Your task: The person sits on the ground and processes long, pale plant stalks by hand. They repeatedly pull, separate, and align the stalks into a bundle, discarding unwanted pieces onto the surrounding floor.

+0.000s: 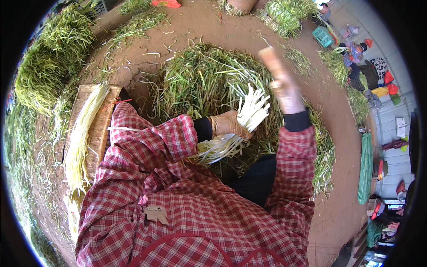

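My left hand [227, 126] is closed around a bundle of pale, white-ended plant stalks [252, 108], whose yellowish lengths trail below the wrist. To the right, my right hand [287, 91] is raised over the edge of the green heap and blurred by motion; its fingers look extended, and nothing shows plainly in it. A large heap of cut green stalks and leaves [200, 78] lies on the ground in front of me. Another long bundle of pale yellow stalks [81, 138] rests on a brown board [76, 111] at my left.
Tall piles of green stalks [55, 60] stand at the upper left, with another pile [283, 15] at the top right. A teal plastic crate [323, 36] is near a seated person [355, 53]. A green sheet [365, 170] hangs at the right. Loose stalks litter the brown floor [240, 30].
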### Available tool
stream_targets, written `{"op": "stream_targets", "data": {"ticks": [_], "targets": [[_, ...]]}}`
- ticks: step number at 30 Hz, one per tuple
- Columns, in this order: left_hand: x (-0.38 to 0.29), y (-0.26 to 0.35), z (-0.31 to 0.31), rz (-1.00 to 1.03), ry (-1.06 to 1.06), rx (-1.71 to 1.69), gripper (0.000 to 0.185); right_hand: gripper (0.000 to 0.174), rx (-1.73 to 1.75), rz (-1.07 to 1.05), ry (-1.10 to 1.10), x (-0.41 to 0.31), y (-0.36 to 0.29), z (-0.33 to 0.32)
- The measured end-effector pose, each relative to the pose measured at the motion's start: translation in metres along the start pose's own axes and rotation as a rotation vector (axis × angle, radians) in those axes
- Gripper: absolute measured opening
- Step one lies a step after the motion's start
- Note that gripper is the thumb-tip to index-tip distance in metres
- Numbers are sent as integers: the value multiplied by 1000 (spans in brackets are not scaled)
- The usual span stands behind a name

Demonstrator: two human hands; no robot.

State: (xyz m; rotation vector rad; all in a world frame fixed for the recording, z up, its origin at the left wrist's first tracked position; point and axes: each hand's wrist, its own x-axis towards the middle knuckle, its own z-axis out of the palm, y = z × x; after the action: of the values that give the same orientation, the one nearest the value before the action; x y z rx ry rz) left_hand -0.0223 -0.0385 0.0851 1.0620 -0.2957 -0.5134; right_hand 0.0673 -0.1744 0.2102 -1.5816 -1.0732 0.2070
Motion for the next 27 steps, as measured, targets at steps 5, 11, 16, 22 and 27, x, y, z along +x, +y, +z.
{"op": "stream_targets", "data": {"ticks": [5,11,16,22,27], "targets": [[-3,8,1,26,56,-9,44,83,258,130,-134,6,4,6],[-3,26,-12,101,5,5,42,125,394,446,-94,-21,46,12],[-2,27,-6,35,145,116,36,47,753,279,199,-34,80,42],[0,23,-4,245,504,-131,40,42,725,311,508,-23,73,45],[0,16,-9,337,589,-43,34,37,618,302,531,-21,79,52]]}}
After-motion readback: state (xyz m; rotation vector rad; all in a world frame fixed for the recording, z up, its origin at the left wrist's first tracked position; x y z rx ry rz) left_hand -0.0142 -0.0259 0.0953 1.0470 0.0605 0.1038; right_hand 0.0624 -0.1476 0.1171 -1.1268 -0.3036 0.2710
